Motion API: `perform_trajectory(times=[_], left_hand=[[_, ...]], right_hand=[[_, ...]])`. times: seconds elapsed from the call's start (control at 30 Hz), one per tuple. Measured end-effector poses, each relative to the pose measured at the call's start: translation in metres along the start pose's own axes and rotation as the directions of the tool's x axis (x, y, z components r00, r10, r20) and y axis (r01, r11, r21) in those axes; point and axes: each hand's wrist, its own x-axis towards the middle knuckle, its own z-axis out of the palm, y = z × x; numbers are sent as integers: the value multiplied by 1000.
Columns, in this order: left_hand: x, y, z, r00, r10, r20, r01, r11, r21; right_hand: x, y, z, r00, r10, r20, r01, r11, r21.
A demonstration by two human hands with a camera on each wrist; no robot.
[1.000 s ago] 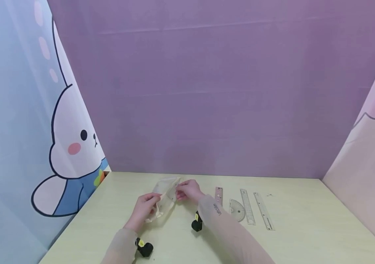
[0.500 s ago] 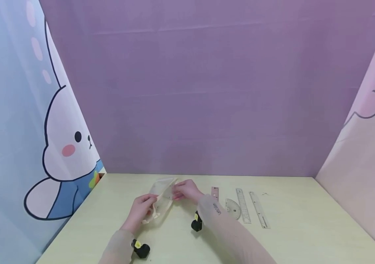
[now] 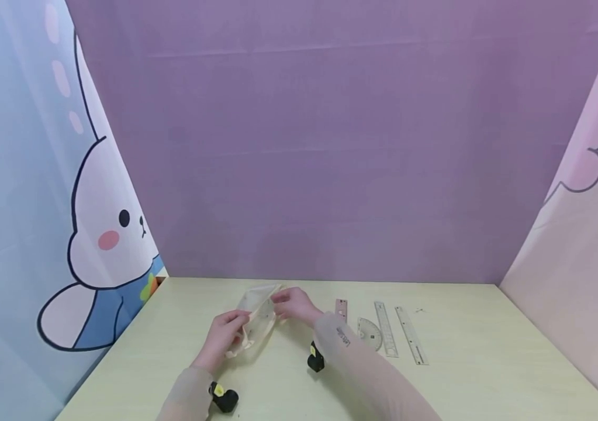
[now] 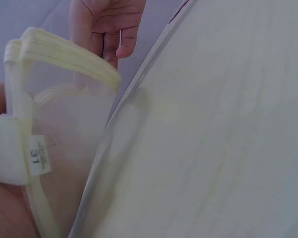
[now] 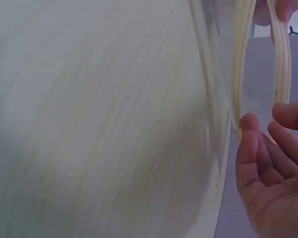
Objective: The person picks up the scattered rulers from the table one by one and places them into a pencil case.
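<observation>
Between the two hands, a see-through zip pouch [image 3: 258, 307] with pale yellow edging is held up over the table, its mouth spread apart. My left hand [image 3: 225, 333] grips its near side, thumb on top. At the far end of the mouth, my right hand [image 3: 296, 305] pinches the edging between thumb and index finger; the other fingers curl beside the opposite edge in the right wrist view. A small white label marked 31 [image 4: 38, 155] sits on the pouch in the left wrist view. Faint dark marks show through the clear side.
Right of the right forearm lie a pink ruler [image 3: 341, 310], partly hidden by the sleeve, a clear protractor [image 3: 369, 335] and two clear rulers, one narrow ruler [image 3: 386, 329] and another ruler [image 3: 411, 335]. A purple cloth [image 3: 320, 175] hangs behind the table [image 3: 488, 356].
The right hand's fingers have shifted and spread slightly at the pouch's mouth. The left hand keeps its grip. The head view has turned slightly, so the table things appear farther left.
</observation>
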Motion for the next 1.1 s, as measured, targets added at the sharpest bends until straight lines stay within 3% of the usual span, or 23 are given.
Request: perform_trajectory(times=[0.43, 0.73, 1.1], left_hand=[[2, -3, 1, 1000, 16, 6, -16, 1000, -22], [2, -6, -2, 1000, -11, 3, 11, 999, -42], [0, -4, -3, 999, -46, 26, 47, 998, -42]], right_hand=[[-5, 5, -15, 998, -69, -1, 68, 985, -156], [-14, 12, -54, 996, -86, -11, 82, 973, -216], [-38, 34, -100, 997, -26, -76, 8, 972, -234]])
